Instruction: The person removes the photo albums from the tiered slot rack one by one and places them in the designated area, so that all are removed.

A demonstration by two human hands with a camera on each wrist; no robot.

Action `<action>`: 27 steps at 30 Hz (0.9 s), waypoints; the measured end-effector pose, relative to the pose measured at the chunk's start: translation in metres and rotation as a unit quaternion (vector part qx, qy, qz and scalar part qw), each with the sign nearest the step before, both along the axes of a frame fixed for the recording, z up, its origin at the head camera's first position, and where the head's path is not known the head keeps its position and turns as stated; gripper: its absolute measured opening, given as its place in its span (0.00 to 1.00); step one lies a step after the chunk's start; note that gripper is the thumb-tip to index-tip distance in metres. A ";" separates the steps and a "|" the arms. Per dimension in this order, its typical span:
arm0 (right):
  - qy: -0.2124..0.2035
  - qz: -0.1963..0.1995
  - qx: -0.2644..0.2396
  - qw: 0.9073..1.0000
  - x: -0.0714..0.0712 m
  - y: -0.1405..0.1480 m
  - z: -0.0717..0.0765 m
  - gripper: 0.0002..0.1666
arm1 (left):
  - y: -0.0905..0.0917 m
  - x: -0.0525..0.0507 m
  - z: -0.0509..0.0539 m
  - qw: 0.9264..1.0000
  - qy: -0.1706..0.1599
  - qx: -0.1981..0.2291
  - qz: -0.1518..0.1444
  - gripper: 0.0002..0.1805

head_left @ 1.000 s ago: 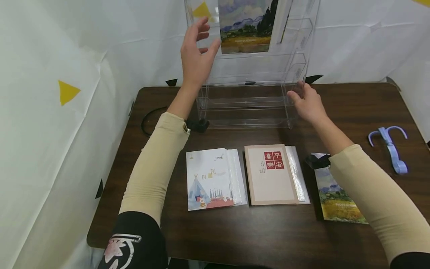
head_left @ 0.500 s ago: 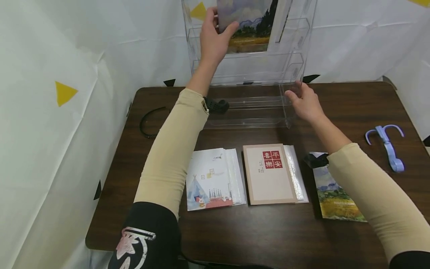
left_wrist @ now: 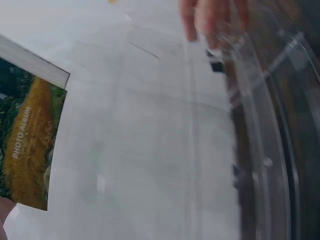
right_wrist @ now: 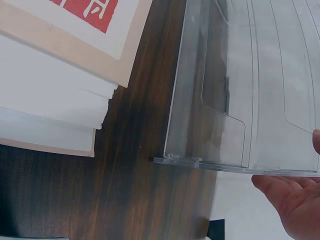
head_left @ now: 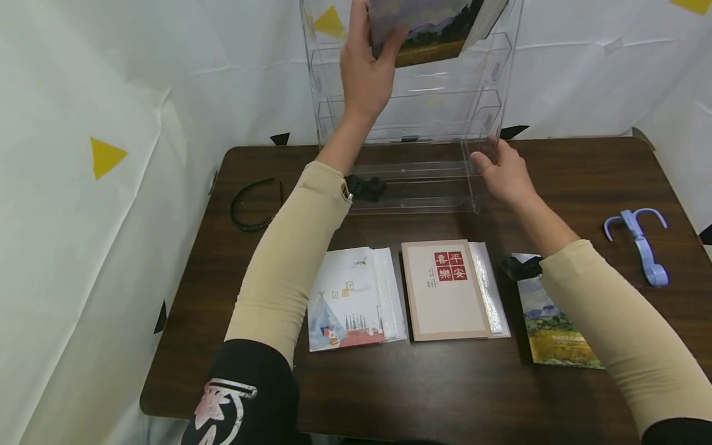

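A photo album (head_left: pixel 431 38) with a landscape painting on its cover is pinched at its left edge by my left hand (head_left: pixel 364 77). It hangs tilted in front of the upper part of a clear plastic rack (head_left: pixel 423 205); the head view cuts off its top. In the left wrist view, the album's lower corner (left_wrist: pixel 32 145) shows beside a bit of thumb. My right hand (head_left: pixel 505 173) grips the rack's right side panel. The right wrist view has the thumb on one side of that panel and the fingers (right_wrist: pixel 287 195) on the other.
White booklets (head_left: pixel 345 303), beige books with red squares (head_left: pixel 442 303) and another landscape album (head_left: pixel 556 334), partly under my right forearm, lie on the dark table (head_left: pixel 445 389). A folded blue hanger-like item (head_left: pixel 642 244) is at right, a black cable (head_left: pixel 245 225) at left.
My left hand has come in from the left and taken hold of the album's left edge. The album has risen and tilted out of its straight position. My right hand stays on the rack.
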State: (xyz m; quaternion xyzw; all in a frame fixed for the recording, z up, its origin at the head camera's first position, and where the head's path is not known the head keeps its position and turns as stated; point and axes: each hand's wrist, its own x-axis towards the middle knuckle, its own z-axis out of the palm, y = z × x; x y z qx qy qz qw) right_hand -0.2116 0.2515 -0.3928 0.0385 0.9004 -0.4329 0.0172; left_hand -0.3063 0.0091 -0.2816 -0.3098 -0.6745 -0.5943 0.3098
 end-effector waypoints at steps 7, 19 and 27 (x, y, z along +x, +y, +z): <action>0.000 -0.005 0.004 1.000 0.000 0.000 0.002 0.40 | -0.023 0.040 0.021 0.990 0.076 0.102 -0.061 0.24; -0.003 -0.002 0.005 1.000 0.001 0.004 0.004 0.41 | -0.144 0.163 -0.031 0.993 0.019 0.115 0.022 0.25; -0.002 -0.002 0.003 1.000 0.002 0.006 0.004 0.41 | -0.242 0.246 -0.085 0.980 -0.148 0.079 0.107 0.16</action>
